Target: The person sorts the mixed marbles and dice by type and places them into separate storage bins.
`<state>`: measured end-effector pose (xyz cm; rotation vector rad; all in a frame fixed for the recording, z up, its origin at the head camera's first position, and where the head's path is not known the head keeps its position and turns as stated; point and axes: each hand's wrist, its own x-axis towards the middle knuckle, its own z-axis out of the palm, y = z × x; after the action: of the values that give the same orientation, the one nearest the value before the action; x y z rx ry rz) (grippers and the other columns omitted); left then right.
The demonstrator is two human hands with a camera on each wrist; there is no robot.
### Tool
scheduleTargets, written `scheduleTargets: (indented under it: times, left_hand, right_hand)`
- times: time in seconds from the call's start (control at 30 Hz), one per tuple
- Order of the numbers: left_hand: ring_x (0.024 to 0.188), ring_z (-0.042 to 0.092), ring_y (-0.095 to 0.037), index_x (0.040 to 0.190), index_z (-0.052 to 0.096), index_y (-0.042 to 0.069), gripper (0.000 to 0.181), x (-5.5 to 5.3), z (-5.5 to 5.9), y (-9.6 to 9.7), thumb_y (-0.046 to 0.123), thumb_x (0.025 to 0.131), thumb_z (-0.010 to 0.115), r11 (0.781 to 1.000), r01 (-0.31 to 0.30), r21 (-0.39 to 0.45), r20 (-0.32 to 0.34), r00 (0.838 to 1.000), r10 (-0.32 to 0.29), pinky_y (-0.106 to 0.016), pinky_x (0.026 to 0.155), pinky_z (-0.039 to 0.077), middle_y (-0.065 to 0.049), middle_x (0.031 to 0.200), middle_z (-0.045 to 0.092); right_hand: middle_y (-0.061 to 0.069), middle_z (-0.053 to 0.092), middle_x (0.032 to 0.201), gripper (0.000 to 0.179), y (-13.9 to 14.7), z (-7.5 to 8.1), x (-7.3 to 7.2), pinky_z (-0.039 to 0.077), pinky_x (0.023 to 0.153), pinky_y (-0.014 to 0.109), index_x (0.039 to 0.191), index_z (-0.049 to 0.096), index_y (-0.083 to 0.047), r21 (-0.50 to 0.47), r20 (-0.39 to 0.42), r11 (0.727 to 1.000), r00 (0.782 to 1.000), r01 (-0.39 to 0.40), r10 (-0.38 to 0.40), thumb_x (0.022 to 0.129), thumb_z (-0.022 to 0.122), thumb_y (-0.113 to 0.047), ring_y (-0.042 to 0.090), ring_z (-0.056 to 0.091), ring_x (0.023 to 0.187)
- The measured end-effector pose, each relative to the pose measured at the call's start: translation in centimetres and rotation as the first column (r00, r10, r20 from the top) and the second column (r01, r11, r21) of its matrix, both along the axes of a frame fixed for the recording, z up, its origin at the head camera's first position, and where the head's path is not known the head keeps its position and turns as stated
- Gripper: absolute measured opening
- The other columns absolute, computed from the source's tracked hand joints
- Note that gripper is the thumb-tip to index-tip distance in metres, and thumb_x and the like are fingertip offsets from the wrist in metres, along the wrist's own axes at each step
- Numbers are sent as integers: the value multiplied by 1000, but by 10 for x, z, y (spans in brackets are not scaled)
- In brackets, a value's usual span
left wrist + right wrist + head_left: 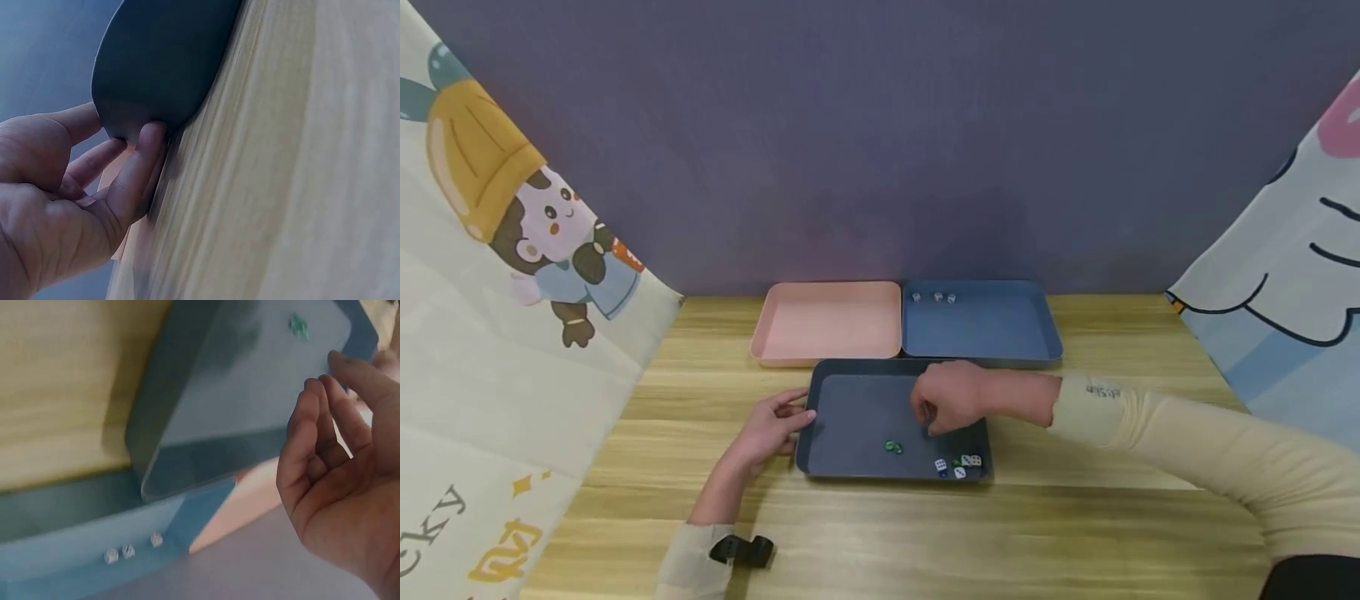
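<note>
A dark grey tray (pixel 857 408) lies on the wooden table. My left hand (pixel 775 425) grips its left side, thumb over the rim and fingers against the outer wall; the left wrist view shows the fingertips on the tray's corner. Above the right half of the tray hovers my right hand (pixel 951 396), fingers loosely bent. In the right wrist view a gap shows between thumb and fingers, with nothing held. Small green pieces (pixel 892 447) sit near the tray's middle front. White dice (pixel 941 465) and another green piece (pixel 957 463) gather at its front right corner.
Behind the grey tray stand a pink tray (pixel 827 321) and, to its right, a blue tray (pixel 1000 325), side by side. Three white dice (pixel 937 297) lie along the blue tray's back left. A dark wall (pixel 880 150) rises behind, with printed cloths (pixel 490 358) at both sides.
</note>
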<state>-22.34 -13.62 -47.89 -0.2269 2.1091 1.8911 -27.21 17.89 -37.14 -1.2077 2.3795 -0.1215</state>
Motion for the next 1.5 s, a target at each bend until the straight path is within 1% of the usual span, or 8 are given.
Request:
scheduleTargets:
  times: [0.13, 0.27, 0.53, 0.67, 0.87, 1.27, 1.37, 1.5]
  left_hand:
    - [91, 67, -31, 144, 46, 8, 55, -2, 2, 0, 10, 93, 67, 1000, 14, 19, 5, 1000, -14, -43, 65, 58, -26, 122, 58]
    - [91, 67, -33, 144, 46, 9, 56, -4, 4, 0, 9, 93, 67, 998, 33, 60, 15, 999, -34, -46, 67, 58, -26, 124, 57]
    - [97, 64, -32, 150, 34, 4, 61, -5, 7, -10, 6, 95, 63, 983, 157, 96, 3, 987, -158, -47, 75, 56, -30, 127, 50]
    - [100, 62, -32, 150, 33, 7, 63, -3, 10, -14, 4, 95, 62, 980, 184, 80, 12, 983, -185, -46, 77, 56, -28, 130, 47]
    - [102, 61, -33, 150, 33, 6, 62, -2, 11, -14, 4, 95, 62, 979, 188, 72, 18, 982, -190, -46, 78, 56, -29, 132, 46]
    - [98, 62, -30, 150, 35, 7, 61, -3, 12, -14, 4, 96, 61, 980, 186, 65, 28, 982, -188, -46, 78, 56, -26, 122, 50]
    - [98, 62, -29, 150, 34, 7, 61, -3, 11, -14, 4, 95, 62, 981, 183, 69, 29, 982, -186, -46, 78, 56, -27, 123, 49]
    - [98, 62, -29, 150, 34, 6, 61, -2, 9, -14, 4, 96, 61, 980, 183, 74, 24, 982, -185, -46, 79, 55, -27, 124, 49]
  right_hand:
    - [-15, 61, 74, 10, -1, -13, 9, 49, 58, 28, 86, 75, -21, 9, 9, 999, 999, -47, 46, 79, 81, -19, 4, 55, 64]
    - [-15, 57, 69, 12, 1, -23, 14, 47, 56, 27, 85, 73, -21, 26, -1, 998, 999, -53, 53, 78, 82, -19, 4, 52, 59]
    - [-14, 56, 69, 14, 1, -34, 20, 46, 54, 26, 82, 70, -22, 58, -29, 997, 998, -53, 55, 78, 83, -22, 5, 51, 57]
    - [-14, 56, 68, 13, 2, -39, 22, 46, 54, 27, 81, 69, -23, 55, -46, 997, 997, -63, 66, 79, 82, -22, 5, 51, 57]
    - [-15, 58, 70, 12, 2, -40, 24, 46, 53, 26, 82, 71, -24, 49, -49, 996, 996, -77, 79, 79, 82, -22, 5, 52, 58]
    - [-12, 58, 66, 11, -5, -42, 26, 42, 49, 27, 78, 71, -21, 78, -103, 989, 986, -127, 135, 82, 76, -12, 7, 49, 53]
    - [-12, 56, 65, 10, -4, -43, 27, 40, 48, 27, 77, 71, -22, 90, -129, 988, 982, -125, 136, 82, 76, -15, 8, 47, 52]
    - [-12, 50, 61, 17, -3, -46, 28, 38, 48, 28, 71, 65, -22, 106, -151, 988, 981, -110, 125, 82, 78, -20, 9, 46, 51]
